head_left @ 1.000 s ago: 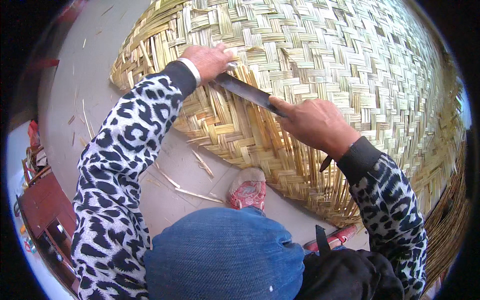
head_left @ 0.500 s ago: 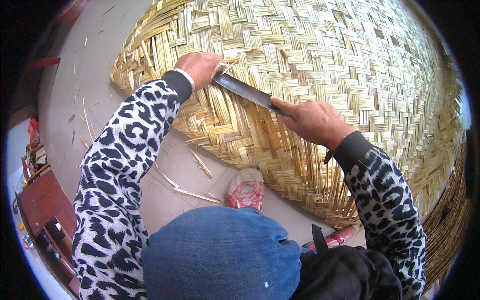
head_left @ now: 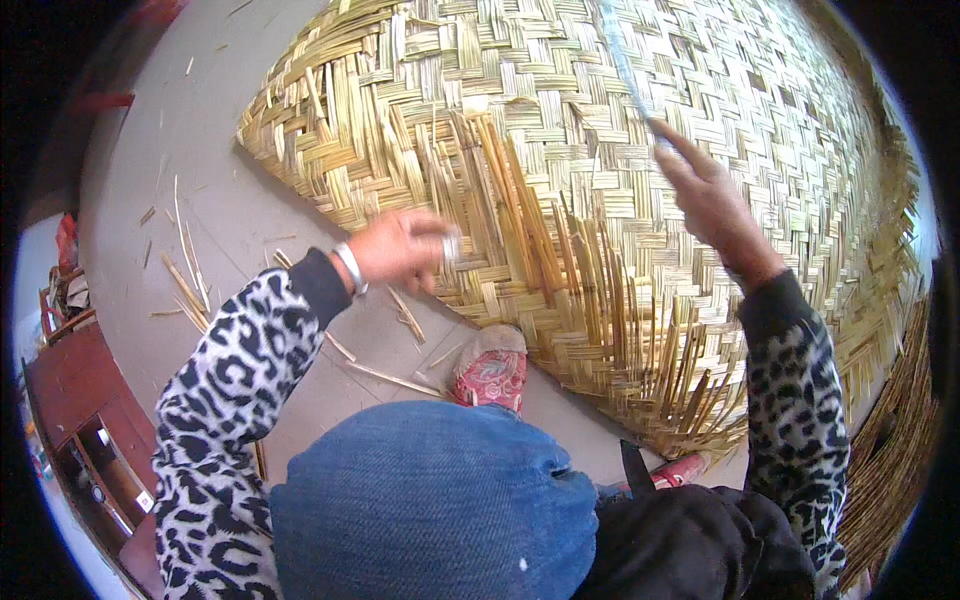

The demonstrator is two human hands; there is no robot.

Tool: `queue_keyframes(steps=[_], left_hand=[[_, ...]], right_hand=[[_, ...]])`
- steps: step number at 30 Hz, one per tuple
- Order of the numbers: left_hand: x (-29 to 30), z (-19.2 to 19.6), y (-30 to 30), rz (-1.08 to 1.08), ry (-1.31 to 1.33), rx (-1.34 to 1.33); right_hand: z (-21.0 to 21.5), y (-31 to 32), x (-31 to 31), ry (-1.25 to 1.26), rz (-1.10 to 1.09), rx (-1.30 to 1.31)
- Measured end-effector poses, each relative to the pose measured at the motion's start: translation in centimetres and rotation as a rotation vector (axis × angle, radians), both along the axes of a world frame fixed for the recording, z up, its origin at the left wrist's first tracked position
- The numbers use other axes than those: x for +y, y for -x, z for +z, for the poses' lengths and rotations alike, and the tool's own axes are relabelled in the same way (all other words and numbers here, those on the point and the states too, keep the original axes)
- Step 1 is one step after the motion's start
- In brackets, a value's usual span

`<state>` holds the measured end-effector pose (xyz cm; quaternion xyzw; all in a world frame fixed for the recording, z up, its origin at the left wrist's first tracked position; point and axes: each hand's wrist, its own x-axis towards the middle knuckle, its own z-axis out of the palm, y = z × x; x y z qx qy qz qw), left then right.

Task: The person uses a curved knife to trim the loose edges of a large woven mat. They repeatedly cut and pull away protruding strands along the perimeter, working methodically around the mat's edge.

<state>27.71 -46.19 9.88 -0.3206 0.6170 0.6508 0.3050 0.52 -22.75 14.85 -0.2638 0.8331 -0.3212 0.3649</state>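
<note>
A large woven mat (head_left: 520, 60) of pale split strips spreads before me, with loose strip ends (head_left: 540, 240) sticking out along its near edge. My right hand (head_left: 715, 200) is closed round the handle of a long-bladed knife (head_left: 622, 62), raised over the mat. Motion smears the blade, which points away from me. Near the mat's front edge hovers my left hand (head_left: 400, 248), its fingers apart and partly blurred, with nothing visible in them. A pale ring shows on one finger, and a light bracelet (head_left: 350, 268) circles that wrist.
Cut strip scraps (head_left: 190, 270) litter the grey tiled floor (head_left: 130, 220) at left. My red patterned shoe (head_left: 490, 370) stands against the mat's near edge. Reddish-brown furniture (head_left: 85, 385) stands far left. A bundle of thin brown stalks (head_left: 885, 450) lies at right.
My right hand has lifted the knife away from the left hand, rightward and farther off. My left hand has come off the mat strips, moving nearer to me with its fingers parting.
</note>
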Motion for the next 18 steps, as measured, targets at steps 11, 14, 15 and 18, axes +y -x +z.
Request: queue_keyframes(steps=[11, 14, 15, 18], left_hand=[[-0.3, -6.3, 4.7, 0.504, -0.179, 0.072], [0.8, -6.7, 3.7, 0.447, -0.198, 0.139], [1.2, -7.0, 3.5, 0.446, -0.183, 0.143], [2.0, -7.4, 2.4, 0.568, -0.202, 0.183]], right_hand=[[7.7, -9.1, 3.4, 0.043, 0.092, -0.949], [7.0, -10.7, 3.1, -0.013, 0.143, -1.055], [6.7, -11.0, 3.1, 0.015, 0.146, -1.064], [5.8, -11.6, 3.0, -0.061, 0.183, -0.988]])
